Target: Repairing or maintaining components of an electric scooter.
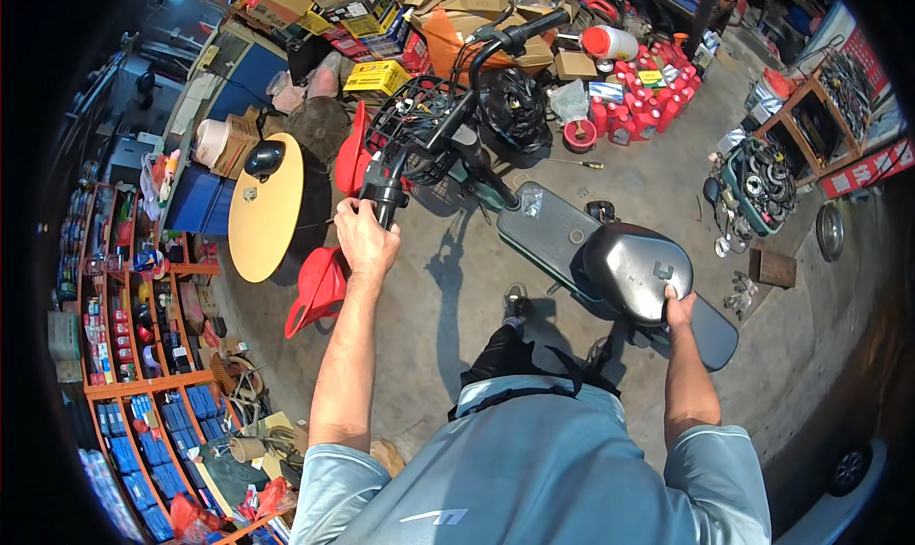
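I stand beside a black electric scooter with a wire front basket (405, 125) and a long grey footboard (538, 230). My left hand (367, 235) is closed round the near handlebar grip (388, 198). My right hand (677, 303) grips the edge of the black padded seat (629, 268), its thumb on top and its other fingers largely hidden. A grey rear platform (705, 340) extends past the seat.
A round tan table (267, 230) and red chairs (315, 297) stand left, beside loaded orange shelves (148, 389). Stacked cartons (376, 78), a black bag (510, 111) and several red bottles (639, 116) lie ahead. A parts bin (758, 192) and wooden frame (810, 140) are right.
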{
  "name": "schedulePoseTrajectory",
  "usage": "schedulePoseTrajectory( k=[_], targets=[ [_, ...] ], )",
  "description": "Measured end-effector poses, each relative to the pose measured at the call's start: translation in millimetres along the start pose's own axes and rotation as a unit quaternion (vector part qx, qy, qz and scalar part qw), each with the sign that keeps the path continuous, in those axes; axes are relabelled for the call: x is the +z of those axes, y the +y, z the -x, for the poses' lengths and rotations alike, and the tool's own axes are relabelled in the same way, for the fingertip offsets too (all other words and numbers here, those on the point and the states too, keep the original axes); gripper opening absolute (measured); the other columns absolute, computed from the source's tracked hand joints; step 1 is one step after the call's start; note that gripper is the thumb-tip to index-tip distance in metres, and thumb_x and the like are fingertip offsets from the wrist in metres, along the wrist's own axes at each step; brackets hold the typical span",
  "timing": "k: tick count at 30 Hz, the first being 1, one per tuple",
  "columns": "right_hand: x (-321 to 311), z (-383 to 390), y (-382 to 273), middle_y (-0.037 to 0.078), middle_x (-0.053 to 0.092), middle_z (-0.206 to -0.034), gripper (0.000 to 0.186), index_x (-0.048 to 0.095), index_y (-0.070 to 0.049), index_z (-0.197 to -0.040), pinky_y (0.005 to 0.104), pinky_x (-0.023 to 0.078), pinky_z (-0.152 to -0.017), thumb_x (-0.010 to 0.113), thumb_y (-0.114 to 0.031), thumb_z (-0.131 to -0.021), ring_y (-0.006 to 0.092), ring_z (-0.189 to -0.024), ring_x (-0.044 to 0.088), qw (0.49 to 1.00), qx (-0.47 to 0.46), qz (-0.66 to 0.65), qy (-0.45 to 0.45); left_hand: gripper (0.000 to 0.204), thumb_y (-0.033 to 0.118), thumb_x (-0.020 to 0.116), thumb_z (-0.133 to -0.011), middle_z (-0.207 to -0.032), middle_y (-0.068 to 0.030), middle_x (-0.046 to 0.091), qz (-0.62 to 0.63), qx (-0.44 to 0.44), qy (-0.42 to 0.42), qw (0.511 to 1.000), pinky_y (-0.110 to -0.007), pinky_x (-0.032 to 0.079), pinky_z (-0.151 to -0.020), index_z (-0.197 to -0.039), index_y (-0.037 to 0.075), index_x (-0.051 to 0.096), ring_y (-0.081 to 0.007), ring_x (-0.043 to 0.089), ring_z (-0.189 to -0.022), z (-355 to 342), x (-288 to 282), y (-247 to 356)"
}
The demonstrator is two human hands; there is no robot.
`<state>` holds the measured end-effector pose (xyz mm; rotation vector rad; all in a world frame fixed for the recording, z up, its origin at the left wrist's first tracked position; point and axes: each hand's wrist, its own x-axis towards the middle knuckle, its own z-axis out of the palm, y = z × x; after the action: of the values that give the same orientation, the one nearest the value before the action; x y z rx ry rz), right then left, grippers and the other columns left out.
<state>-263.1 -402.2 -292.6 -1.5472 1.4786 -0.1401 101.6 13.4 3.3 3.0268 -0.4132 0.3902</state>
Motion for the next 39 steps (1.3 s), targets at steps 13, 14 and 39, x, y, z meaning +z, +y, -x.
schedulePoseTrajectory(
  k=[13, 14, 39],
  targets=[
    [0, 5, -9, 0.023, 0.058, -0.125, 0.072, 0.037, 0.002, -0.136, 0.0394, 0.041, -0.103, 0.075, -0.030, -0.084, 0.0317, -0.116, 0.057, 0.999, -0.010, -0.014, 0.029, 0.047, 0.014, 0.079, -0.065, -0.120, -0.0199, 0.049, 0.016, -0.004, -0.006, 1.000, -0.047, 0.042, -0.098, -0.107, 0.002, 0.061, -0.0380, 0.049, -0.112, -3, 0, 3],
    [0, 6, -12, 0.022, 0.059, -0.125, 0.071, 0.037, 0.002, -0.136, 0.0395, 0.041, -0.103, 0.075, -0.030, -0.084, 0.0316, -0.116, 0.057, 0.999, -0.012, -0.012, 0.027, 0.048, 0.014, 0.079, -0.065, -0.120, -0.0200, 0.049, 0.017, -0.003, -0.007, 1.000, -0.047, 0.042, -0.098, -0.108, 0.002, 0.061, -0.0380, 0.049, -0.112, -3, 1, 2],
    [-1, -6, 7, 0.027, 0.050, -0.135, 0.085, 0.029, 0.005, -0.143, 0.0405, 0.036, -0.108, 0.073, -0.038, -0.084, 0.0355, -0.126, 0.050, 1.000, -0.004, -0.014, -0.002, 0.050, 0.016, 0.079, -0.063, -0.117, -0.0150, 0.048, 0.018, 0.001, -0.002, 1.000, -0.045, 0.040, -0.098, -0.108, 0.003, 0.062, -0.0342, 0.047, -0.111, 2, 4, -1]
  ],
)
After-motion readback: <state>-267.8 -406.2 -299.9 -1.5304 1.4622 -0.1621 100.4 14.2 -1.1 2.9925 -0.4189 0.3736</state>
